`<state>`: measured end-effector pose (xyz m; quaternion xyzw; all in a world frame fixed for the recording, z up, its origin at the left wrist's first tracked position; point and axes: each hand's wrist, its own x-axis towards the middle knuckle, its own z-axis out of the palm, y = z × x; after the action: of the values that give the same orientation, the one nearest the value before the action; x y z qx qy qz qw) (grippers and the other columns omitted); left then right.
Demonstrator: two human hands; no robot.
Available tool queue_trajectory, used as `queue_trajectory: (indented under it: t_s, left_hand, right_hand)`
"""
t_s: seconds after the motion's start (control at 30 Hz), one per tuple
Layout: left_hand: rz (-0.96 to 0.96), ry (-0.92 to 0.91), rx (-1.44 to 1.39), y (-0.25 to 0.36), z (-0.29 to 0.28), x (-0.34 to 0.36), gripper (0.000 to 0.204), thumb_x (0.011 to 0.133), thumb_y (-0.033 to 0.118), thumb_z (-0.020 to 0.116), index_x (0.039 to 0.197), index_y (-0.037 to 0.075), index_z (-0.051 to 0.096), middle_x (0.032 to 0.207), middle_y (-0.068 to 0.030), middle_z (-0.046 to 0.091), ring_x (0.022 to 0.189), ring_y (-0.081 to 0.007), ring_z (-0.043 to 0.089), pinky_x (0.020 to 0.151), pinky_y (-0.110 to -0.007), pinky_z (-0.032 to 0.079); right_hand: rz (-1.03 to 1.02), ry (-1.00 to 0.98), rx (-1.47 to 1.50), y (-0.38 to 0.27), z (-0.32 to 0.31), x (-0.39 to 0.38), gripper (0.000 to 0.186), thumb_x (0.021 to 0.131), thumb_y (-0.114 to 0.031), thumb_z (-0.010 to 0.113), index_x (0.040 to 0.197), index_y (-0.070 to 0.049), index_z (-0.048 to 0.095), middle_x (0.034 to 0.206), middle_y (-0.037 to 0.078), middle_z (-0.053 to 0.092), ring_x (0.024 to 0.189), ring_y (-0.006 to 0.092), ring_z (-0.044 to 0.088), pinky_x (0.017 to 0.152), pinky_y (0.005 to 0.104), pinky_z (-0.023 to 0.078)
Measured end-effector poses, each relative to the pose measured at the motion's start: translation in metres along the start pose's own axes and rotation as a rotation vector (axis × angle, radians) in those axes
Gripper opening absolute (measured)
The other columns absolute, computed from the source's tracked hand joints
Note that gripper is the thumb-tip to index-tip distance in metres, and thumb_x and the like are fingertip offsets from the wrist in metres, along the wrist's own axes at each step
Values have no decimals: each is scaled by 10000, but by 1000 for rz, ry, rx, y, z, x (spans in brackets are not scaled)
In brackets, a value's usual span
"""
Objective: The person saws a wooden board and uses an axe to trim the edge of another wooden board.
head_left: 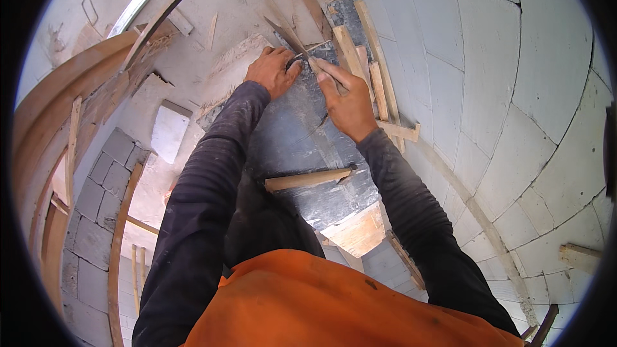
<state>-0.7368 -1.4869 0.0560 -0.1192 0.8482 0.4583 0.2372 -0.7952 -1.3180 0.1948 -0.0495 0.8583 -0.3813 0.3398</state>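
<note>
Both my arms, in dark sleeves, reach forward over a dark grey panel (302, 135) that is framed by wooden slats. My left hand (273, 71) is curled around a small dark metal piece (297, 60) at the panel's upper edge. My right hand (347, 103) lies just to the right of it, its fingertips pinched together against the same metal piece. A thin wire (319, 45) runs off from that spot toward the upright slats (373, 77). What exactly the metal piece is stays too small to tell.
A short wooden batten (308, 180) lies across the panel below my hands. A wall of large pale blocks (514, 90) curves along the right. Grey blocks (103, 180) and curved wooden boards (64, 96) stand to the left. Scrap wood litters the dusty floor (212, 0).
</note>
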Motion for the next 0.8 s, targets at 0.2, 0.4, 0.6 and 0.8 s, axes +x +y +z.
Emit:
queue_trajectory:
  t_s: [0.2, 0.4, 0.6, 0.8]
  left_hand:
    - [-26, 68, 22, -13, 0, -13, 456, 1022, 424, 566, 1280, 71, 699, 1289, -127, 665, 1259, -344, 561, 1056, -472, 500]
    - [-26, 31, 4, -4, -3, -7, 456, 1021, 411, 560, 1295, 74, 698, 1300, -127, 666, 1265, -344, 561, 1060, -476, 499]
    - [-6, 67, 32, -5, 14, -11, 455, 1022, 412, 557, 1288, 72, 700, 1317, -113, 663, 1266, -353, 557, 1059, -479, 497]
    - [-40, -16, 31, -7, -4, -10, 467, 1026, 418, 556, 1288, 59, 697, 1323, -100, 668, 1280, -347, 559, 1068, -469, 508]
  right_hand:
    - [142, -71, 16, -40, -65, -136, 432, 1070, -194, 593, 1426, 49, 614, 1356, 253, 691, 1306, 284, 644, 1110, 373, 463]
    - [-1, -57, 4, -12, -34, -79, 430, 1073, -243, 594, 1385, 49, 637, 1312, 272, 698, 1245, 307, 677, 1066, 373, 487]
    - [48, -56, 21, -3, -19, -45, 420, 1049, -225, 625, 1399, 6, 649, 1334, 249, 703, 1275, 311, 669, 1083, 376, 484]
    - [90, -46, -1, -55, -84, -179, 427, 1076, -208, 581, 1415, 47, 629, 1380, 241, 685, 1352, 273, 615, 1139, 374, 441]
